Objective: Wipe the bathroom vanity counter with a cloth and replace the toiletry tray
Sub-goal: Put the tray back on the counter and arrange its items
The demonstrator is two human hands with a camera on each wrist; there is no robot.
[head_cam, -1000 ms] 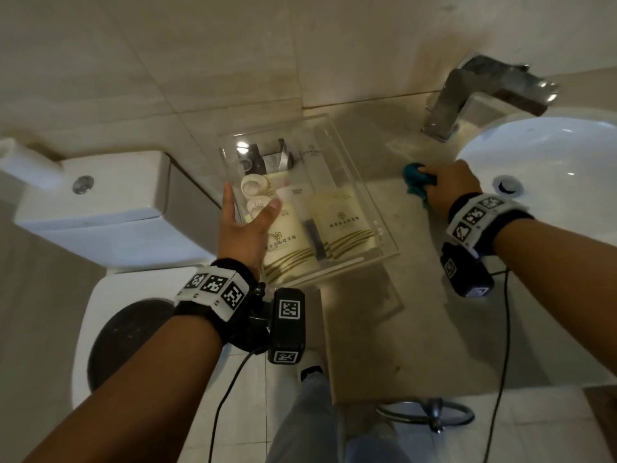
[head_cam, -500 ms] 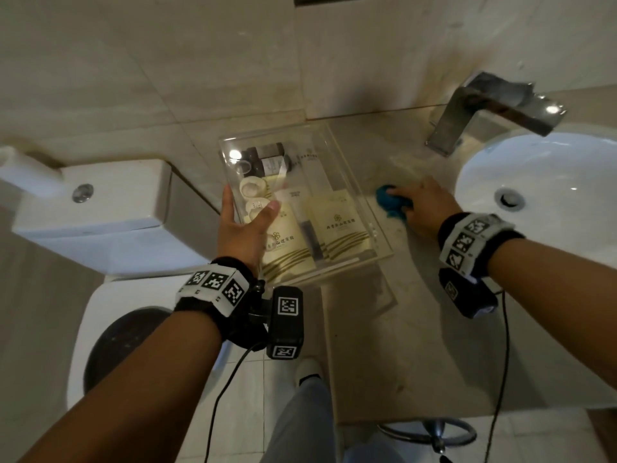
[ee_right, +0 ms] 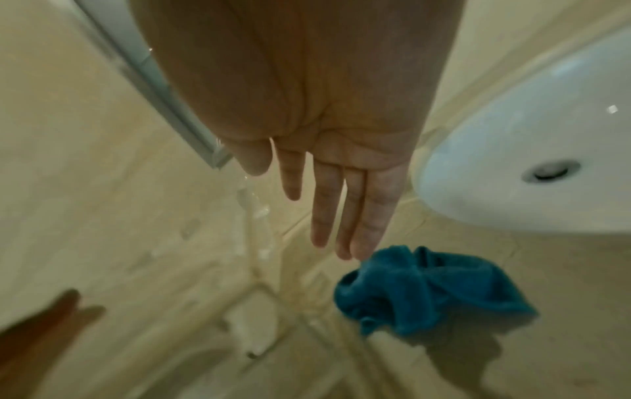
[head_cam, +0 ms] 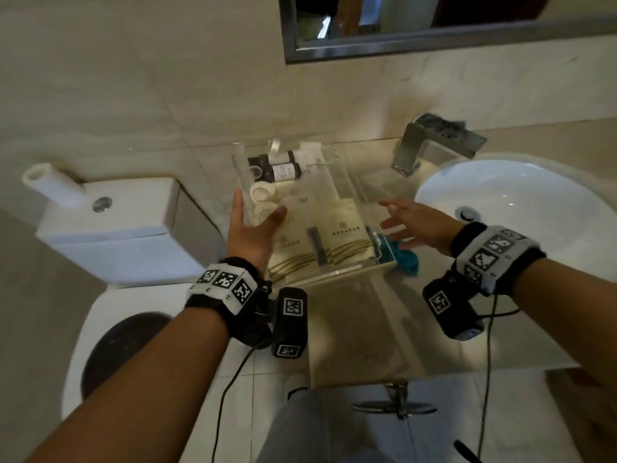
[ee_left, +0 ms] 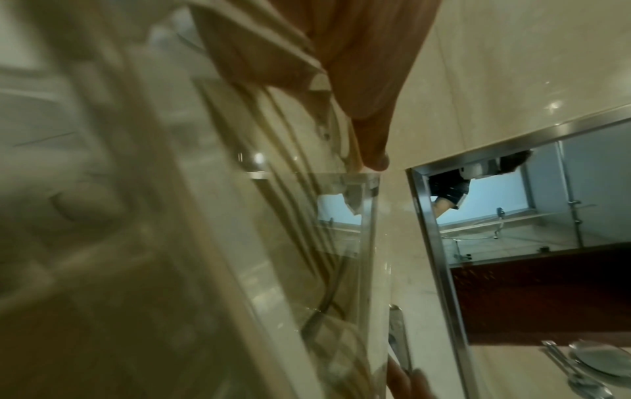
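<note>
While my left hand (head_cam: 251, 232) grips the clear toiletry tray (head_cam: 354, 192) by its edge nearest the toilet (head_cam: 110, 228), my right hand (head_cam: 417, 225) hovers empty, fingers spread, above the teal cloth (head_cam: 405, 257) lying beside the tray. Inside I count two cream sachets (head_cam: 347, 238) with unreadable print and two dark bottles (head_cam: 283, 171).

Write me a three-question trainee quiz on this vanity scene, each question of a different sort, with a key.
1. True or false: the right hand grips the teal cloth.
2. Multiple choice: the left hand holds the clear toiletry tray by its
A. left side
B. right side
C. far edge
3. Fill in: the cloth lies on the counter between the tray and the ____.

Key
1. False: the fingers are straight and the cloth lies free on the counter below them.
2. A, thumb over the rim.
3. Sink.
</note>
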